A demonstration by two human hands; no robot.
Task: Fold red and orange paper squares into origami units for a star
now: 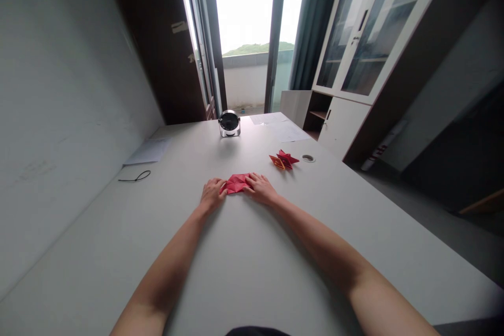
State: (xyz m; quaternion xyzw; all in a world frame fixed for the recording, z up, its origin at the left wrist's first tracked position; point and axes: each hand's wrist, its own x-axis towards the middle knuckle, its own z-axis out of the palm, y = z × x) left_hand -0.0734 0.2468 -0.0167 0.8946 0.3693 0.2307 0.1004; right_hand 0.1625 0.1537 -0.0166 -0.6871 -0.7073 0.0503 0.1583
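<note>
A folded piece of red paper point(237, 183) lies flat on the white table point(252, 252) between my two hands. My left hand point(212, 195) rests on the paper's left edge, fingers curled and pressing on it. My right hand point(260, 188) covers the paper's right edge, its fingers bent down onto the fold. Both forearms stretch out from the near edge of the table.
A finished red folded paper shape point(284, 159) sits to the right, beside a round cable hole point(308, 158). A small desk fan point(229, 123) stands farther back. Paper sheets point(149, 151) and a black cord point(136, 177) lie at the left. A glass-door cabinet point(354, 63) stands at the right.
</note>
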